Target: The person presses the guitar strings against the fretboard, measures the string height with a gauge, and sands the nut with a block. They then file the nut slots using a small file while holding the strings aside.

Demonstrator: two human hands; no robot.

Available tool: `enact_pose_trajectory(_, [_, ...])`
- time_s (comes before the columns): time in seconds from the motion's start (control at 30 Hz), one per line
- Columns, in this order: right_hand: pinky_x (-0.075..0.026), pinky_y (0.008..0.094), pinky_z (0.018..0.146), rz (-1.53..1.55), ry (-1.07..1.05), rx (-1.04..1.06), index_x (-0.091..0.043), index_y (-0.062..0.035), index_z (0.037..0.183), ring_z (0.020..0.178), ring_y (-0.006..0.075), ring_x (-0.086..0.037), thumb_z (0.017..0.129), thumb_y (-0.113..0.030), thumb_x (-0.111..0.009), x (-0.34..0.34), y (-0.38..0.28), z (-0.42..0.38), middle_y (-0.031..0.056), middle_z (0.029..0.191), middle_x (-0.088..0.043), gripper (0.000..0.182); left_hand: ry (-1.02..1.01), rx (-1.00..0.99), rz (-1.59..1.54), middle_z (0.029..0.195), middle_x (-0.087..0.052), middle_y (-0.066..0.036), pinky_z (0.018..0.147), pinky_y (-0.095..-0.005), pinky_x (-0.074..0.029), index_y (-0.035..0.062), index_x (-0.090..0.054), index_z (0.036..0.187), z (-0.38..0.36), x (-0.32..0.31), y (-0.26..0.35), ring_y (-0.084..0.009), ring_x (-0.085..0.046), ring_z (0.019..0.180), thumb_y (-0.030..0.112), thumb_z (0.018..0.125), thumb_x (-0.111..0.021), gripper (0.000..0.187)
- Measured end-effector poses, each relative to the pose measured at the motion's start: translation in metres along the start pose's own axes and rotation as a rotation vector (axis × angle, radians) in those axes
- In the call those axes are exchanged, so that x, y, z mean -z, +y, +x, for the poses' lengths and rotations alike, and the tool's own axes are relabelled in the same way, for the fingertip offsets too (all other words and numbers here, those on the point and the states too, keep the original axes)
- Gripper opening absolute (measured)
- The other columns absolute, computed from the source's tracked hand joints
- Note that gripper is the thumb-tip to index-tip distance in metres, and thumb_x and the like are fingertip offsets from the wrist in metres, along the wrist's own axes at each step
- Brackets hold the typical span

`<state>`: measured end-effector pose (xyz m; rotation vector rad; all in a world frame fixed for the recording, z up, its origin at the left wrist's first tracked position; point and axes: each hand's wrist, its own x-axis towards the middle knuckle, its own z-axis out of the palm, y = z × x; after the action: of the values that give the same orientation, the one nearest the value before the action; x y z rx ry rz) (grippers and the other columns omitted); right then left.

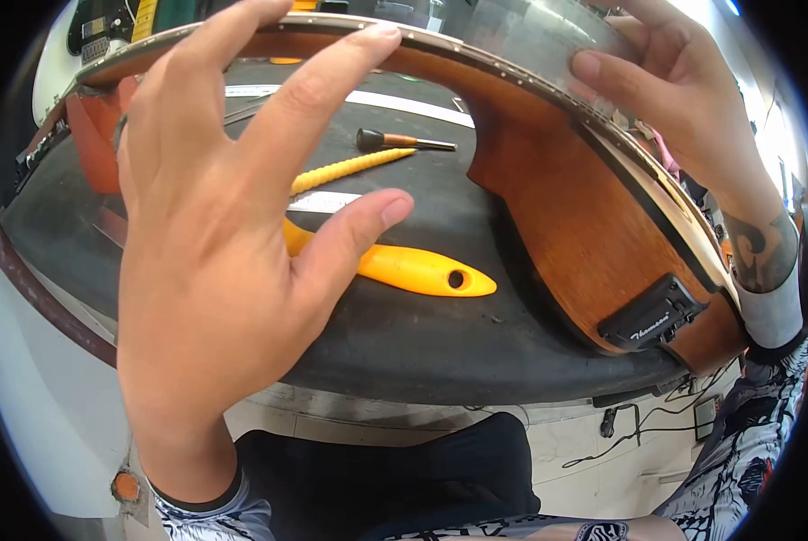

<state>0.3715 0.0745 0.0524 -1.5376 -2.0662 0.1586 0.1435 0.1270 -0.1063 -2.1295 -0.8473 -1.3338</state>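
Observation:
An acoustic guitar [553, 234] with reddish-brown wood lies with its side toward me, its neck arching across the top of the view. My left hand [210, 207] is open in the foreground, fingers spread, with the index fingertip right at the fretboard edge [332, 22]. At the upper right, my right hand [670, 86] grips a greyish see-through sheet [530, 41] over the strings side, thumb pressed on its near face. Its other fingers are partly hidden or cut off by the frame. A black preamp panel [654, 316] marked "Thomson" is set in the guitar's side.
On the black work mat [404, 347] lie a yellow-handled tool [422, 270], a yellow ridged stick [354, 169], a small brush [404, 141] and white rulers [413, 105]. A reddish block [95, 140] stands under the neck's left end. Cables [616, 437] trail across the floor.

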Motion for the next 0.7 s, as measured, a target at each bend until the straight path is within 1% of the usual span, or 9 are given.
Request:
enact_pose_trajectory(0.27, [-0.059,0.0272,0.078,0.066,-0.001,-0.016,-0.040,0.0087,0.139,0.093,0.0172,-0.071,0.097,-0.004,-0.068,0.001,0.000,-0.001,0.0220,0.106,-0.071,0.052,0.024,-0.018,0.071,0.149,-0.046,-0.016,0.116,-0.0453,-0.028,0.0191,-0.060,0.143,0.003,0.002,0.000,-0.0313,-0.043,0.136,0.041,0.085,-0.074,0.064])
enact_pose_trajectory(0.47, [-0.060,0.0292,0.082,0.104,0.025,-0.049,-0.037,0.0096,0.141,0.097,0.0196,-0.072,0.097,-0.004,-0.068,-0.001,0.000,0.003,0.0251,0.111,-0.069,0.055,0.031,-0.026,0.089,0.149,-0.047,-0.016,0.116,-0.0452,-0.027,0.0192,-0.060,0.143,0.002,0.006,0.001,-0.0312,-0.043,0.136,0.041,0.086,-0.074,0.063])
enact_pose_trajectory(0.57, [-0.060,0.0306,0.086,0.150,-0.023,0.001,-0.035,0.0102,0.142,0.100,0.0220,-0.072,0.097,-0.004,-0.068,0.003,0.001,-0.001,0.0272,0.115,-0.068,0.057,0.032,-0.030,0.092,0.149,-0.047,-0.016,0.116,-0.0452,-0.028,0.0195,-0.060,0.144,0.003,0.007,0.002,-0.0313,-0.043,0.136,0.041,0.086,-0.074,0.063])
enact_pose_trajectory(0.63, [-0.060,0.0310,0.088,0.094,-0.002,0.068,-0.035,0.0103,0.142,0.101,0.0228,-0.072,0.097,-0.004,-0.068,-0.001,0.002,-0.004,0.0277,0.115,-0.068,0.058,0.036,-0.027,0.091,0.149,-0.047,-0.016,0.116,-0.0452,-0.028,0.0198,-0.060,0.144,0.002,0.007,0.002,-0.0313,-0.043,0.136,0.040,0.086,-0.074,0.063])
enact_pose_trajectory(0.67, [-0.060,0.0311,0.088,0.016,0.046,0.109,-0.034,0.0103,0.142,0.102,0.0228,-0.071,0.097,-0.004,-0.067,-0.009,0.004,-0.006,0.0277,0.114,-0.068,0.058,0.039,-0.025,0.089,0.149,-0.047,-0.016,0.116,-0.0452,-0.028,0.0201,-0.060,0.144,0.002,0.007,0.002,-0.0313,-0.043,0.136,0.040,0.086,-0.074,0.063])
enact_pose_trajectory(0.7, [-0.060,0.0312,0.088,0.007,0.058,0.096,-0.034,0.0103,0.143,0.102,0.0228,-0.071,0.097,-0.004,-0.067,-0.010,0.004,-0.005,0.0276,0.114,-0.068,0.058,0.041,-0.022,0.089,0.149,-0.047,-0.016,0.115,-0.0452,-0.028,0.0202,-0.060,0.144,0.002,0.007,0.003,-0.0313,-0.043,0.136,0.040,0.085,-0.074,0.063])
